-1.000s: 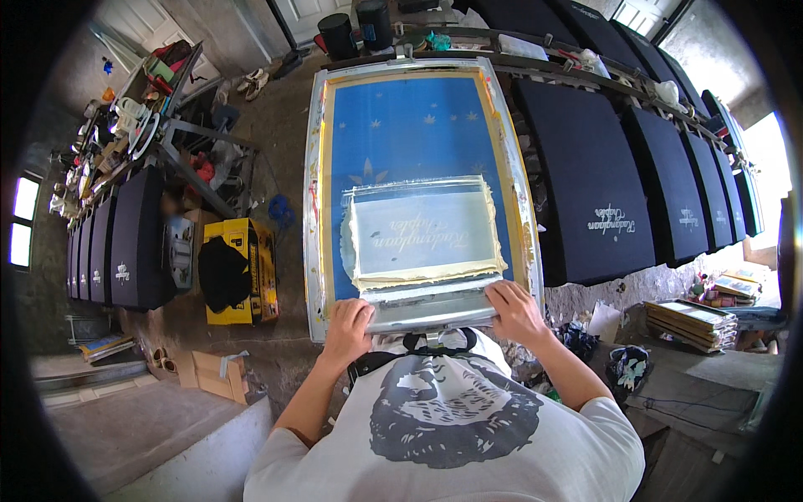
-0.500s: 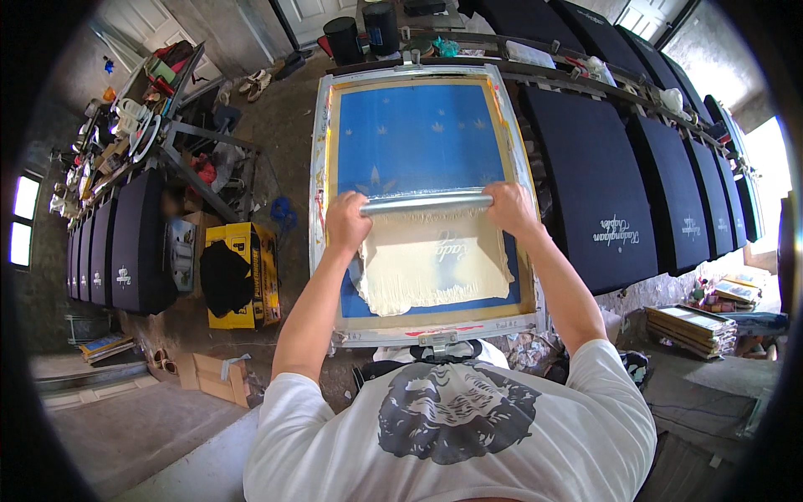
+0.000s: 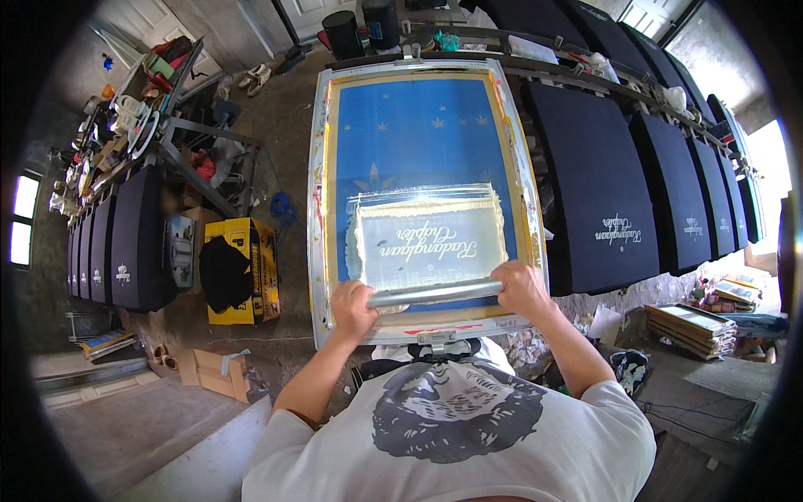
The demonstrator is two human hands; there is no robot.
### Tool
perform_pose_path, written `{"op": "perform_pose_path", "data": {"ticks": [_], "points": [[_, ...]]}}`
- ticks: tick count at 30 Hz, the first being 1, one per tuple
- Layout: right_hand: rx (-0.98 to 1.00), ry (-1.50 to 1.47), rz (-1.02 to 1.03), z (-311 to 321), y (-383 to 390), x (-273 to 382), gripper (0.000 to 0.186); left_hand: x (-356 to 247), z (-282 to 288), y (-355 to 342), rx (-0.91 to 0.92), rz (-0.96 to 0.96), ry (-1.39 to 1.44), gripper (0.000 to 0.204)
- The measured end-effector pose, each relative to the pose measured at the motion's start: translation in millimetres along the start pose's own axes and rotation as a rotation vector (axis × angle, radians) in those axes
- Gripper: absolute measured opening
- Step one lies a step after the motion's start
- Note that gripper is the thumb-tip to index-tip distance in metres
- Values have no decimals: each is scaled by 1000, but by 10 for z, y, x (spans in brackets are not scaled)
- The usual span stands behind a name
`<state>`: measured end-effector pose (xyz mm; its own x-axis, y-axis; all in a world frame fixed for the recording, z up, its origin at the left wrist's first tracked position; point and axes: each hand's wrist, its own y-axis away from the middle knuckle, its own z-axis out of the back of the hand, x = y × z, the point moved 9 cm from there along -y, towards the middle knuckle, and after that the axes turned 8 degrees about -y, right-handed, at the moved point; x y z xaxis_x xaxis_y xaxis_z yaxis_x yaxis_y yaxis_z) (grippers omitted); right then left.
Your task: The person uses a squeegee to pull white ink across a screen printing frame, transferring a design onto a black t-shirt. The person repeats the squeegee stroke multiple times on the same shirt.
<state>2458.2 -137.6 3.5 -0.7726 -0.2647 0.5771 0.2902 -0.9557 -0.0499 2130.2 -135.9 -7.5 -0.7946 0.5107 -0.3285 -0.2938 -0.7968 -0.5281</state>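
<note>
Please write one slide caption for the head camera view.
Left hand and right hand grip a silver bar over a framed blue screen.

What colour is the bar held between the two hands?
The bar is silver-grey with a metallic sheen; it shows best in the head view.

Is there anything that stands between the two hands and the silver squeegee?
Nothing visible does: the left hand and the right hand grip the silver squeegee directly, one at each end.
</note>
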Motion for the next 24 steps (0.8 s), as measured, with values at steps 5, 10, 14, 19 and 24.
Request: {"op": "perform_pose_path", "data": {"ticks": [5,10,14,19,24], "points": [[-210,14,7,322,-925,-307,21,464,-357,-966,-92,-54,-99,24],[-189,112,-49,327,-1560,-576,25,692,-628,-1560,-78,-10,-93,19],[-174,78,-81,200,-1167,-531,26,563,-554,-1222,-81,-30,-95,24],[-59,-9,-92,-58,-181,-229,30,126,-150,-174,-55,-52,-52,31],[-69,-6,-18,38,-134,-65,25,68,-21,-135,-13,-39,-27,30]]}}
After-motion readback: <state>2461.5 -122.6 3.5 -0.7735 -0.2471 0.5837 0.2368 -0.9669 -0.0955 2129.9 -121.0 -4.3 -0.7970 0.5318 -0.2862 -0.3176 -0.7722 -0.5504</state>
